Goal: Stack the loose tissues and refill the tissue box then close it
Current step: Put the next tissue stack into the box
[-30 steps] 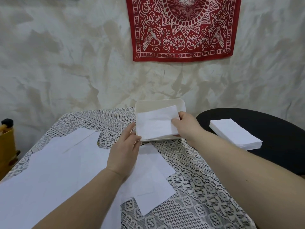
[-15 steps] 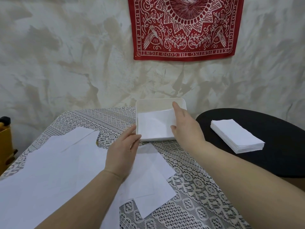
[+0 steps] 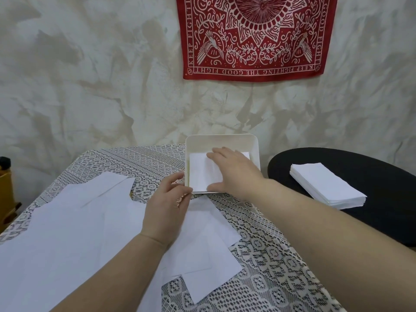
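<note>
An open white tissue box (image 3: pixel 221 138) stands at the far edge of the lace-covered table (image 3: pixel 270 266). A white tissue (image 3: pixel 200 172) lies inside it. My right hand (image 3: pixel 234 172) lies flat on that tissue with straight fingers, pressing it down. My left hand (image 3: pixel 167 206) rests at the box's near left corner, its fingers touching the rim. Several loose white tissues (image 3: pixel 74 226) are spread over the table's left and middle. A neat stack of tissues (image 3: pixel 326 184) sits on a black round surface (image 3: pixel 371 167) to the right.
A red patterned cloth (image 3: pixel 254 37) hangs on the wall behind the box. A yellow-brown object (image 3: pixel 5 190) stands at the far left edge. The black round surface lies beside the table's right edge.
My right hand let go of the tissue's edge and moved over the box, flattening onto the tissue inside. The tissue has dropped into the box. My left hand stayed at the corner.
</note>
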{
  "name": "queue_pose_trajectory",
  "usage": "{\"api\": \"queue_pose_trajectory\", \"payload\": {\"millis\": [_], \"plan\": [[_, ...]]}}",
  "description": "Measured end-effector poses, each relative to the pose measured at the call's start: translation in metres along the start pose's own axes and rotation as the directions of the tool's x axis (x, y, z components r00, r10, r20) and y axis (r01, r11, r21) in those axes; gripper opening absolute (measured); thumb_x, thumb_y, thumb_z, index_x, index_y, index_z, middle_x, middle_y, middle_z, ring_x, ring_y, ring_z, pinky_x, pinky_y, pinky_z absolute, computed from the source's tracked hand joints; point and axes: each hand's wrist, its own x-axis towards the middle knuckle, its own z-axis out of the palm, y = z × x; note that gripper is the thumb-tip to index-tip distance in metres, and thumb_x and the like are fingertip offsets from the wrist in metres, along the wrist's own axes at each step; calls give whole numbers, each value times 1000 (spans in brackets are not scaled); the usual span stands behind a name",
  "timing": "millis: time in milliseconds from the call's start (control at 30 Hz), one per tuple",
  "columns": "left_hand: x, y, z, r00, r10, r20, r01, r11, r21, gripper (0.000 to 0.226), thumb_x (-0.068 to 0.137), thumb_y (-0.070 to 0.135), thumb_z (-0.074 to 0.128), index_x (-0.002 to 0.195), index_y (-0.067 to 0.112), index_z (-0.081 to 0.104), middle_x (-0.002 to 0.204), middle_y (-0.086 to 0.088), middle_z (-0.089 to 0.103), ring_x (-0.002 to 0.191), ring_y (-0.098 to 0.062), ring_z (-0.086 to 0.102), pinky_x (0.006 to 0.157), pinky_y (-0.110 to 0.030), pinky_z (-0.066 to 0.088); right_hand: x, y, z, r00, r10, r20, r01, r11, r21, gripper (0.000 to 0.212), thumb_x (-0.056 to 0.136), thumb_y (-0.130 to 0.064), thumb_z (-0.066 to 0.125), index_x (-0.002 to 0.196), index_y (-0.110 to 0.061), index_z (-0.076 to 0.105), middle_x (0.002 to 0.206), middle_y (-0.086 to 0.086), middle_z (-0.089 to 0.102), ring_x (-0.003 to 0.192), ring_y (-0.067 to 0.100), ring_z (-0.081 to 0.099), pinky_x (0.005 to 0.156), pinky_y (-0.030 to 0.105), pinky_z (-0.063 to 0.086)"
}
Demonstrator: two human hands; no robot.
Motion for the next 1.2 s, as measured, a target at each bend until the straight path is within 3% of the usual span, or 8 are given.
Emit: {"api": "queue_pose_trajectory", "payload": {"millis": [133, 267, 533, 667, 800, 933, 1100, 1200], "plan": [[0, -4, 3, 1000, 23, -6, -24, 1000, -7, 6, 77, 14, 65, 79, 13, 71, 113, -4, 58, 90, -5, 54, 74, -28, 45, 15, 1, 2, 999, 5, 31, -2, 995, -102, 95, 72, -56, 67, 146, -21, 20, 150, -1, 30, 137, 23, 27, 112, 50, 17], [0, -4, 3, 1000, 23, 0, -23, 1000, -12, 10, 77, 17, 62, 80, 14, 70, 112, -3, 59, 90, -5, 54, 73, -27, 45, 21, 3, 10, 998, 16, 55, -10, 994, -112, 92, 72, -54, 69, 145, -21, 23, 144, 1, 37, 130, 26, 38, 108, 51, 24], [-1, -3, 3, 999, 31, -11, -31, 999, -20, 12, 79, 20, 60, 79, 14, 70, 112, 1, 57, 89, -2, 54, 71, -24, 43, 33, -3, 15, 994, 37, 99, -31, 998, -58, 103, 69, -62, 68, 148, -21, 16, 148, 2, 31, 134, 28, 31, 111, 59, 14], [0, -2, 3, 999, 32, -13, -32, 999, -12, 9, 77, 16, 62, 79, 13, 70, 111, -4, 60, 89, -3, 54, 72, -23, 41, 39, 0, 17, 991, 58, 124, -51, 997, -59, 103, 65, -63, 70, 145, -20, 21, 145, 3, 36, 131, 29, 34, 108, 55, 21], [-1, -4, 4, 999, 34, -9, -34, 999, -23, 20, 81, 29, 55, 80, 15, 70, 112, 0, 57, 87, -1, 54, 71, -22, 42, 46, -3, 11, 984, 45, 175, -39, 998, -41, 107, 59, -61, 75, 144, -21, 24, 145, 2, 37, 132, 27, 34, 107, 54, 24], [0, -3, 4, 1000, 26, -11, -26, 1000, 0, 9, 76, 17, 62, 78, 14, 70, 111, -3, 60, 87, -2, 54, 71, -21, 39, 45, -3, 15, 989, 48, 138, -41, 998, -54, 104, 60, -62, 74, 143, -23, 26, 140, 2, 44, 126, 28, 41, 101, 48, 32], [0, -1, 2, 999, 32, -17, -32, 999, 4, 8, 75, 15, 63, 79, 14, 71, 111, -5, 61, 89, -4, 54, 73, -22, 38, 34, -2, 11, 997, 28, 66, -29, 999, 21, 107, 65, -60, 73, 147, -20, 19, 147, 3, 34, 134, 25, 33, 112, 50, 17], [0, -2, 2, 999, 24, -25, -24, 1000, 3, 9, 76, 14, 64, 81, 13, 71, 112, -6, 61, 90, -6, 54, 74, -24, 40, 12, -7, 0, 1000, 7, -1, -7, 998, 62, 87, 79, -50, 67, 147, -18, 24, 152, 1, 26, 138, 20, 26, 114, 38, 13]]}}
